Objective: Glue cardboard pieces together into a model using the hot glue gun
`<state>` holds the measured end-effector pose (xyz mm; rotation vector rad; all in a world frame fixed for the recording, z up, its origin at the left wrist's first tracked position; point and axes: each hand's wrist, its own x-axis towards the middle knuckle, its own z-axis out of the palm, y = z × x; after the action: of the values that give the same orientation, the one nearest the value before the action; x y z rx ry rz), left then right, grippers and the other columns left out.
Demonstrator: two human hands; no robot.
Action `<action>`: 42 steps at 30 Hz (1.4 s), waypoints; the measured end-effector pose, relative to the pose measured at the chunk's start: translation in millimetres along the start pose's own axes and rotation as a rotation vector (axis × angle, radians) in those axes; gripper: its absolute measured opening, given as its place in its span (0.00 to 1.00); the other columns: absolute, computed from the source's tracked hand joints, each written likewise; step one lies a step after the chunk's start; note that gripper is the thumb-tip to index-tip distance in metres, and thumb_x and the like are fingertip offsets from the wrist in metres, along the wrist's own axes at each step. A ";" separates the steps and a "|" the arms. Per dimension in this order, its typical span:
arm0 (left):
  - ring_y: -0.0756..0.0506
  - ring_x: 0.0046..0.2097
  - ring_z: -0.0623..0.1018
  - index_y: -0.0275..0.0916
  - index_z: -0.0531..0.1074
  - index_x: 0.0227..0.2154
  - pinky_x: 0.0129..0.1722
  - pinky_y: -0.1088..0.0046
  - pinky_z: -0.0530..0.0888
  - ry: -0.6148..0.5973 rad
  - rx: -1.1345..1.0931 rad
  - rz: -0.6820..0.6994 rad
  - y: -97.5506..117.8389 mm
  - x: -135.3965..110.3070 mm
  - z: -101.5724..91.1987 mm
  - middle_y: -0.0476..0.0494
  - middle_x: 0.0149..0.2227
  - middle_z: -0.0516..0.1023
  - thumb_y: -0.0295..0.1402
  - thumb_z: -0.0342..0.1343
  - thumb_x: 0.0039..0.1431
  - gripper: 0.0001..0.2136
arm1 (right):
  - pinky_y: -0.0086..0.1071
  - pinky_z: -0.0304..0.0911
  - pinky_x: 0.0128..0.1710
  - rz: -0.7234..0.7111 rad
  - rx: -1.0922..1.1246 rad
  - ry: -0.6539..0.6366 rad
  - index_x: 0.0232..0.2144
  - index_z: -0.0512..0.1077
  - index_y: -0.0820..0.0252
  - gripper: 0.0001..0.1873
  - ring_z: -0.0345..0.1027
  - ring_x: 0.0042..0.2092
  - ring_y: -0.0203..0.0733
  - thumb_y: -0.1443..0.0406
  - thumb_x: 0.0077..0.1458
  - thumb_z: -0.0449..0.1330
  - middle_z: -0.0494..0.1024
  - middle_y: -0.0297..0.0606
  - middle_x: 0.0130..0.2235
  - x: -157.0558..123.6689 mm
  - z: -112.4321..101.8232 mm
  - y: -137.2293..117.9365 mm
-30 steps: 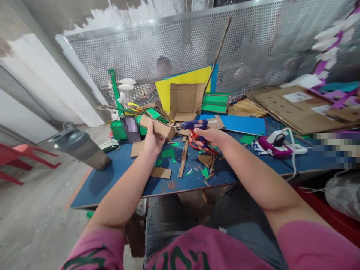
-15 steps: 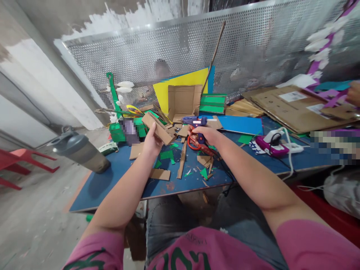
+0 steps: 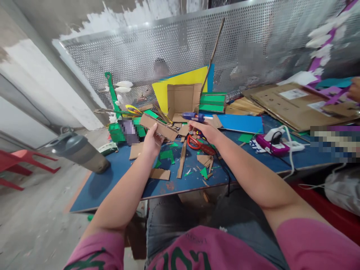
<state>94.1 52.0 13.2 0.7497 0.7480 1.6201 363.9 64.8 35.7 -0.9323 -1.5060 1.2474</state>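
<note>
My left hand point(image 3: 152, 141) is closed around one end of a folded brown cardboard piece point(image 3: 159, 126), holding it up above the blue table point(image 3: 118, 168). My right hand point(image 3: 203, 129) grips a blue glue gun point(image 3: 194, 116), whose nozzle points left toward the cardboard piece. Red-handled scissors point(image 3: 197, 144) lie on the table just under my right hand. Cardboard strips point(image 3: 181, 159) and green paper scraps point(image 3: 168, 154) are scattered between my hands.
An open cardboard box point(image 3: 182, 99), yellow and blue sheets and green boxes point(image 3: 212, 102) stand at the back against a perforated metal screen. A grey shaker bottle point(image 3: 78, 150) sits left. A purple device with white cable point(image 3: 271, 144) and flat cardboard point(image 3: 298, 105) lie right. Another person's hand point(image 3: 354, 89) shows far right.
My right hand lifted the glue gun slightly up and back from the scissors. My left hand turned the cardboard piece and kept hold of it. The view shifted a little.
</note>
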 end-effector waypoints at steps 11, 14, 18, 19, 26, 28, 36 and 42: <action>0.35 0.64 0.83 0.40 0.80 0.57 0.65 0.55 0.81 -0.142 0.015 -0.094 5.6 -28.0 19.3 0.39 0.57 0.87 0.48 0.70 0.63 0.25 | 0.40 0.68 0.44 -0.261 -0.315 0.023 0.36 0.78 0.55 0.18 0.71 0.38 0.45 0.48 0.59 0.71 0.79 0.34 0.35 -12.5 16.5 -0.5; 0.34 0.64 0.83 0.40 0.80 0.56 0.66 0.56 0.80 -0.164 0.046 -0.105 0.1 -33.0 23.7 0.39 0.56 0.87 0.48 0.73 0.60 0.26 | 0.40 0.67 0.46 -0.297 -0.346 -0.054 0.36 0.76 0.55 0.20 0.71 0.38 0.44 0.46 0.60 0.70 0.79 0.33 0.35 -16.2 22.0 -2.1; 0.34 0.64 0.83 0.42 0.78 0.58 0.65 0.55 0.80 -0.229 0.057 -0.060 -5.6 -37.5 26.4 0.38 0.59 0.86 0.46 0.75 0.57 0.28 | 0.42 0.68 0.50 -0.331 -0.347 -0.056 0.38 0.76 0.54 0.19 0.73 0.41 0.47 0.47 0.60 0.70 0.80 0.35 0.38 -20.3 26.7 -4.4; 0.34 0.64 0.83 0.43 0.78 0.58 0.64 0.56 0.81 -0.229 0.060 -0.047 -6.4 -38.0 26.6 0.39 0.59 0.86 0.45 0.75 0.57 0.28 | 0.42 0.68 0.51 -0.337 -0.332 -0.059 0.39 0.75 0.54 0.19 0.73 0.42 0.47 0.47 0.60 0.69 0.81 0.35 0.39 -20.9 27.2 -4.8; 0.38 0.58 0.85 0.45 0.79 0.54 0.56 0.62 0.84 -0.109 0.115 0.066 -9.1 -36.4 26.0 0.44 0.56 0.86 0.46 0.78 0.55 0.26 | 0.43 0.68 0.54 -0.358 -0.277 -0.074 0.38 0.74 0.55 0.17 0.74 0.47 0.49 0.50 0.61 0.68 0.81 0.39 0.43 -23.8 27.4 -9.1; 0.39 0.58 0.85 0.46 0.79 0.54 0.55 0.64 0.84 -0.097 0.147 0.099 -9.5 -36.1 25.5 0.45 0.57 0.86 0.46 0.78 0.56 0.26 | 0.43 0.68 0.55 -0.349 -0.291 -0.069 0.39 0.74 0.55 0.16 0.75 0.47 0.50 0.50 0.62 0.67 0.81 0.39 0.44 -24.1 27.6 -9.1; 0.40 0.55 0.85 0.46 0.80 0.50 0.53 0.65 0.84 -0.042 0.200 0.139 -7.6 -39.9 27.7 0.46 0.54 0.86 0.45 0.79 0.54 0.24 | 0.42 0.70 0.51 -0.310 -0.304 -0.026 0.36 0.74 0.55 0.14 0.75 0.43 0.48 0.52 0.58 0.68 0.82 0.39 0.41 -16.8 30.7 -1.8; 0.39 0.58 0.85 0.46 0.80 0.49 0.57 0.65 0.83 -0.004 0.191 0.129 -5.2 -41.9 31.5 0.47 0.52 0.86 0.43 0.80 0.52 0.24 | 0.38 0.67 0.42 -0.258 -0.212 -0.045 0.37 0.76 0.56 0.15 0.69 0.37 0.43 0.52 0.58 0.68 0.79 0.36 0.36 -22.7 33.3 -9.2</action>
<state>128.8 13.9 24.5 0.9540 0.8749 1.6776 338.1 32.7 39.0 -0.8170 -1.7581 0.9426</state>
